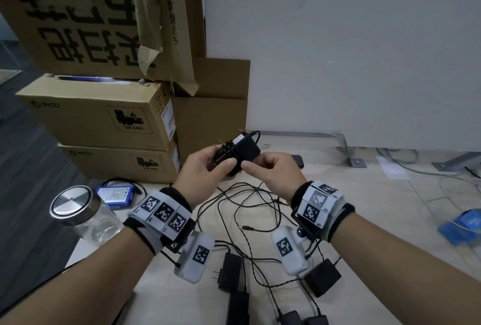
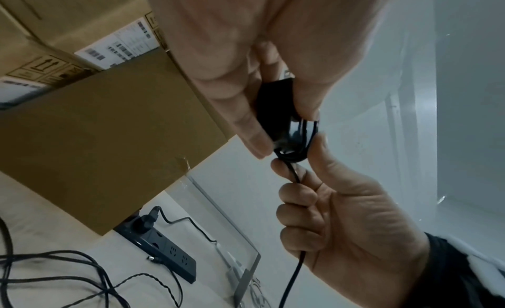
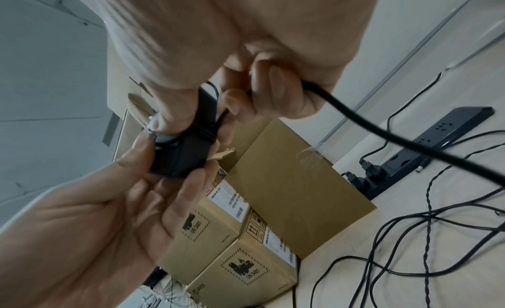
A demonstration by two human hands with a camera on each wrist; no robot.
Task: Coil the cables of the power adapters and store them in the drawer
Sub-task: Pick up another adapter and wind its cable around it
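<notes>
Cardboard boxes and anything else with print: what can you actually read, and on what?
"UN 3481": battery hazard mark on the upper PICO box, also on the lower box.
"PICO": logo on the upper box and on the lower one.
"11": small mark on the upper box's end.
Large printed characters on the top box: upside down, not readable to me.
Barcode stickers, adapter label, blue battery pack label: too small.

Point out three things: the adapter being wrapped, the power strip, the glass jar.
adapter [image 1: 246, 148], head view, on its black body between the hands
power strip [image 3: 437, 137], right wrist view, on its dark top face
glass jar [image 1: 71, 201], head view, on its metal lid
</notes>
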